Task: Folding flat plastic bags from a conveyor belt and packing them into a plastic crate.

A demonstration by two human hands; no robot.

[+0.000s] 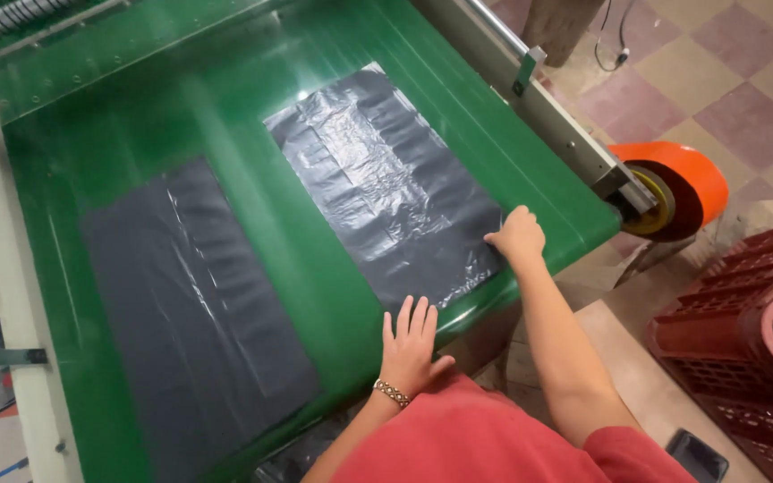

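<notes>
Two hands work the near black bag [386, 179] on the green belt [252, 224]: right hand [516, 237] pinching its corner, left hand [409, 344] spread flat; a hasty pull could crease it.

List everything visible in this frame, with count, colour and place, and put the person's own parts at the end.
conveyor belt: one, green, fills the left and middle of the view
plastic bags: two, black, flat on the belt; one at centre, one lower left
metal rail: one, grey, along the belt's right edge
roller: one, orange, at the belt's right end
crates: stacked, red, lower right on the floor
floor tiles: checked pink and tan, upper right
bracelet: one, beaded, on the left wrist
shirt: one, red, bottom edge
left hand: open, fingers spread at the belt's near edge
right hand: pressing the centre bag's near right corner
</notes>
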